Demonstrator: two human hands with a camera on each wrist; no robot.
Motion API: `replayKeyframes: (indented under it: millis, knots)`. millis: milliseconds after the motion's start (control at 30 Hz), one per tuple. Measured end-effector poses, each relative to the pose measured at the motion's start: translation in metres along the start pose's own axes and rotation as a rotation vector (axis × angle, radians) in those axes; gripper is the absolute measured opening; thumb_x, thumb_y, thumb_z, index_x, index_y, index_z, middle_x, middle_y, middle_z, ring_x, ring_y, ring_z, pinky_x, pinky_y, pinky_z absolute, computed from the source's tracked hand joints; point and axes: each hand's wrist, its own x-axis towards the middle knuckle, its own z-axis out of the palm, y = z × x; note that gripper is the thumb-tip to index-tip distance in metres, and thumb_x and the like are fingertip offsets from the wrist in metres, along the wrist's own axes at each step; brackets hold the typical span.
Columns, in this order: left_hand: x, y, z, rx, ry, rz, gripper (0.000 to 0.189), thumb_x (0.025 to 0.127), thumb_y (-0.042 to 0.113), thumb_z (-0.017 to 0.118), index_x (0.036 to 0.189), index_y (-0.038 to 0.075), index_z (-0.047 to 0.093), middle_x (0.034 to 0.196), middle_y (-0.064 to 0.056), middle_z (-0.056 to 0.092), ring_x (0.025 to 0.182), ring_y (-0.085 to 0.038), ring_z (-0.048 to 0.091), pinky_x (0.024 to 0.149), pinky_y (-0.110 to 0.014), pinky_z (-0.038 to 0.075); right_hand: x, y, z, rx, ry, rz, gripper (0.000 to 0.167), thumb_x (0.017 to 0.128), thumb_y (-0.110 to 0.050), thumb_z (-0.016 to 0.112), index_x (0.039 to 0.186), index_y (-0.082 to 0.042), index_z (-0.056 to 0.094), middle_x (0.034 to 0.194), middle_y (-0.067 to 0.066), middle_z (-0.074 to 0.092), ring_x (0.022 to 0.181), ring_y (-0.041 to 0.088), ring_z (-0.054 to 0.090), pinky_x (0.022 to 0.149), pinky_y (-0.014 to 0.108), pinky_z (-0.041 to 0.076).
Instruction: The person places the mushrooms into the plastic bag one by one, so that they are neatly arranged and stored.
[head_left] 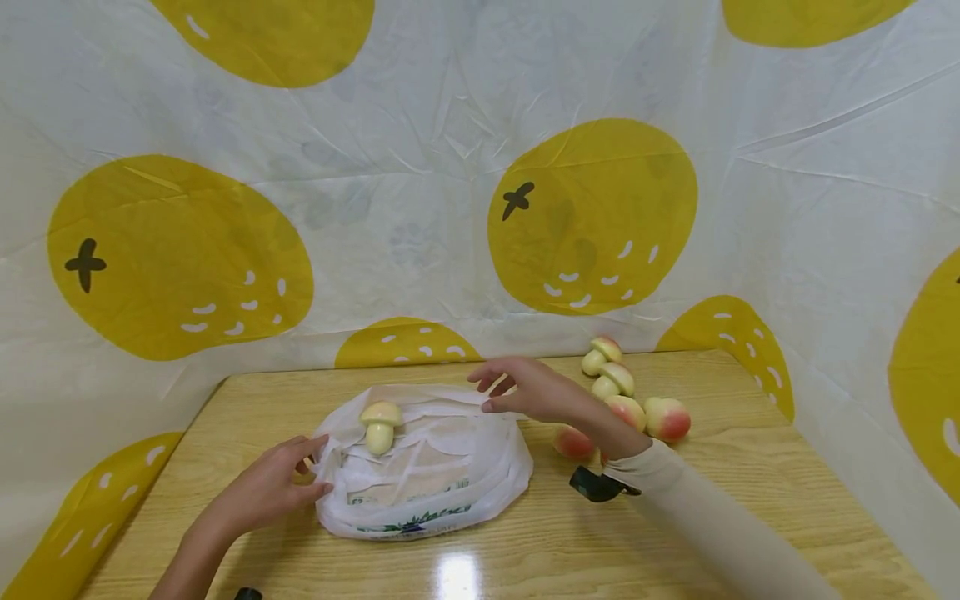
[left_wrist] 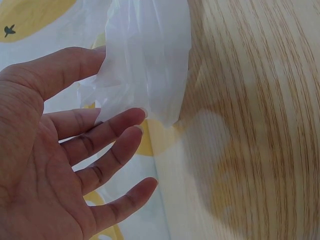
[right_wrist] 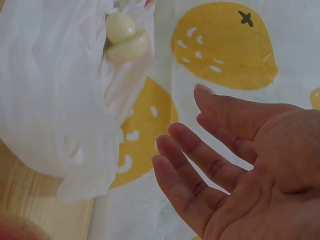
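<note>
A white plastic bag (head_left: 495, 483) with green print lies crumpled on the table. In its opening lies a toy mushroom (head_left: 381, 427) with a pale stem and yellowish cap; the right wrist view also shows the mushroom (right_wrist: 125, 37). My left hand (head_left: 273, 483) touches the bag's left side, thumb and index finger spread apart, their tips partly hidden by the plastic in the left wrist view. The other fingers (left_wrist: 112, 160) are loosely extended. Over the bag's far right corner hovers my right hand (head_left: 536, 390), relaxed fingers apart from the plastic and holding nothing.
Right of the bag are two more toy mushrooms (head_left: 615, 380) and several red-and-cream toy fruits (head_left: 667, 418), partly behind my right forearm. A cloth (head_left: 420, 250) printed with yellow fruit hangs behind the wooden table (head_left: 720, 467) and along its sides.
</note>
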Motion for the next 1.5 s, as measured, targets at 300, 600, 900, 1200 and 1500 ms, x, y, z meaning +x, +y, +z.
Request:
replayKeyframes:
  millis: [300, 600, 900, 1200, 1500]
  knots:
    - [0.000, -0.001, 0.001, 0.001, 0.001, 0.017, 0.075, 0.084, 0.034, 0.083, 0.139, -0.008, 0.056, 0.113, -0.002, 0.065, 0.091, -0.014, 0.058, 0.070, -0.028, 0.049, -0.022, 0.012, -0.013, 0.037, 0.001, 0.003, 0.041, 0.094, -0.013, 0.074, 0.132, -0.004, 0.064, 0.118, 0.017, 0.068, 0.110, 0.034, 0.067, 0.089, 0.033, 0.057]
    - [0.000, -0.004, 0.001, 0.003, 0.006, 0.041, 0.075, 0.084, 0.033, 0.083, 0.138, -0.010, 0.056, 0.110, 0.000, 0.065, 0.090, -0.013, 0.057, 0.070, -0.027, 0.050, -0.042, 0.028, -0.023, 0.028, 0.008, 0.010, 0.041, 0.092, -0.010, 0.075, 0.131, -0.002, 0.064, 0.116, 0.014, 0.068, 0.111, 0.037, 0.066, 0.096, 0.047, 0.054]
    - [-0.002, -0.004, 0.001, -0.006, 0.012, 0.046, 0.074, 0.085, 0.033, 0.083, 0.139, -0.010, 0.055, 0.111, -0.002, 0.065, 0.091, -0.014, 0.058, 0.070, -0.027, 0.049, -0.061, 0.034, -0.038, -0.049, 0.001, 0.030, 0.045, 0.093, -0.017, 0.075, 0.136, -0.008, 0.063, 0.121, 0.008, 0.069, 0.114, 0.032, 0.065, 0.095, 0.045, 0.054]
    - [-0.001, -0.006, 0.000, -0.008, 0.003, 0.050, 0.075, 0.086, 0.034, 0.082, 0.140, -0.010, 0.054, 0.114, -0.002, 0.064, 0.092, -0.014, 0.059, 0.072, -0.029, 0.051, -0.079, 0.045, -0.046, -0.028, -0.017, 0.111, 0.049, 0.091, -0.014, 0.078, 0.137, -0.014, 0.062, 0.126, 0.007, 0.066, 0.120, 0.031, 0.060, 0.089, 0.028, 0.054]
    - [-0.002, -0.006, 0.000, -0.022, -0.004, 0.041, 0.076, 0.086, 0.034, 0.082, 0.141, -0.009, 0.054, 0.113, -0.001, 0.064, 0.093, -0.014, 0.059, 0.072, -0.028, 0.051, -0.085, 0.050, -0.048, 0.034, -0.063, 0.135, 0.048, 0.092, -0.012, 0.075, 0.139, -0.015, 0.061, 0.132, 0.005, 0.063, 0.126, 0.040, 0.050, 0.092, 0.037, 0.053]
